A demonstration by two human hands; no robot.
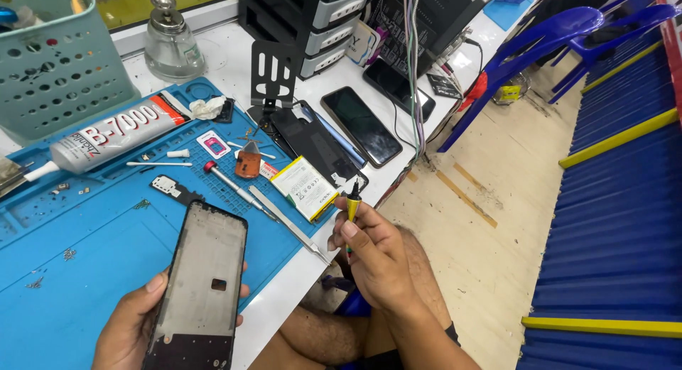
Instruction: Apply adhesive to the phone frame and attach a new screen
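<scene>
1. Blue mat (106, 249) covers the bench under your left hand (131, 327), whose fingers are wrapped around a phone frame (199, 285), thumb on its left edge, held tilted at 7 o'clock in view.
2. Your right hand (380, 263) is closed in a pinch on a yellow screwdriver (352, 203), tip up, off the bench edge at 5 o'clock.
3. Between the frame and the screwdriver lie tweezers (288, 224) and a red-capped tool (234, 185) on the mat.
4. A battery (304, 187) sits just beside the screwdriver tip, at 12 o'clock from your right hand.
5. A glue tube (106, 139) lies at 11 o'clock; a green basket (57, 64) stands behind it.
6. Two dark phones (360, 125) rest at 1 o'clock, near hanging cables (414, 64).
</scene>
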